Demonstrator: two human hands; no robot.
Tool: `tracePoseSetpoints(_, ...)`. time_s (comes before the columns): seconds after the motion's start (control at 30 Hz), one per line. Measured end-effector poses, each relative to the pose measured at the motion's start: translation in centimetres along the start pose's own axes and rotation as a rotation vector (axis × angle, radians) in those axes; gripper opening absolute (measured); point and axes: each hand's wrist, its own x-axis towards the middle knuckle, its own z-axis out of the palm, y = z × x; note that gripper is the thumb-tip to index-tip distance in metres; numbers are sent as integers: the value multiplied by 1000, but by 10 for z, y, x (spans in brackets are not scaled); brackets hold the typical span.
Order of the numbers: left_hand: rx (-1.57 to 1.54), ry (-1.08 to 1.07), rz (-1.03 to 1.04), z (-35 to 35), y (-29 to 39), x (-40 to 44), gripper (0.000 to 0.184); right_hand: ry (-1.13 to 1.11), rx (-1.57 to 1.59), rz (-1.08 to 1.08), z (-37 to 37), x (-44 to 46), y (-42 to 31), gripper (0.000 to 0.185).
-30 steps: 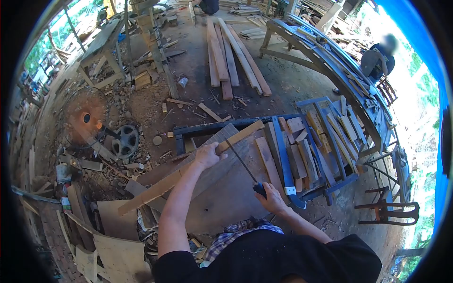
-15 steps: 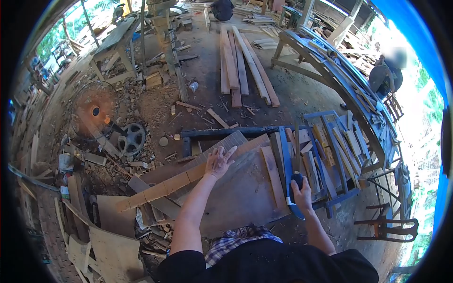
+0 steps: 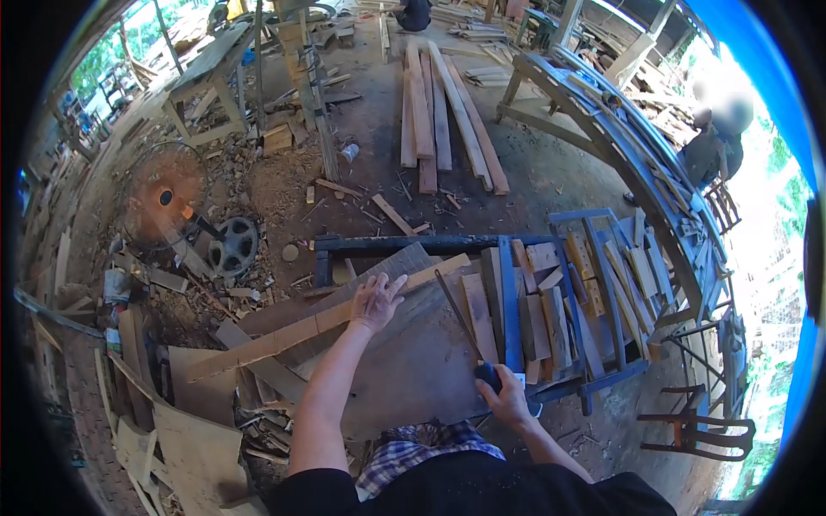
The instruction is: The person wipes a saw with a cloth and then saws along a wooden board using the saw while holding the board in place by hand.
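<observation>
Fan (image 3: 165, 198) beyond left end of plank (image 3: 320, 322), wood pieces (image 3: 557, 327) beside right end

Two hands (image 3: 376, 301) (image 3: 506, 399), one held tool (image 3: 487, 373), one fan (image 3: 165, 198)

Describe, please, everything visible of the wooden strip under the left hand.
The wooden strip is long, narrow and light brown, apparently unpainted, with a few dark lines across it. It lies aslant, its right end farther away. The left hand rests on it, right of its middle. A grey board lies alongside and seemingly beneath it. Whether the tip of the dark-handled tool touches its edge, I cannot tell.
</observation>
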Motion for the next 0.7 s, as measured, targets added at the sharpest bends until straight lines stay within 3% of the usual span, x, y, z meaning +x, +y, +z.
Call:
tracePoseSetpoints(0.13, -44, -32, -146, -1, 5, 20, 32, -36, 21, 8, -14, 8, 15, 38)
tracePoseSetpoints(0.37, -52, 50, -388, 2, 8, 38, 29, -41, 41, -60, -42, 19, 34, 37)
tracePoseSetpoints(0.47, -200, -96, -385, 17, 1, 33, 29, -52, 28, -87, -50, 27, 44, 37)
tracePoseSetpoints(0.53, 14, 123, -408, 13, 11, 21, 31, -58, 27, -77, -52, 31, 49, 38)
tracePoseSetpoints(0.7, 49, 204, -455, 33, 9, 4, 38, -68, 54, -62, -60, 30, 54, 41)
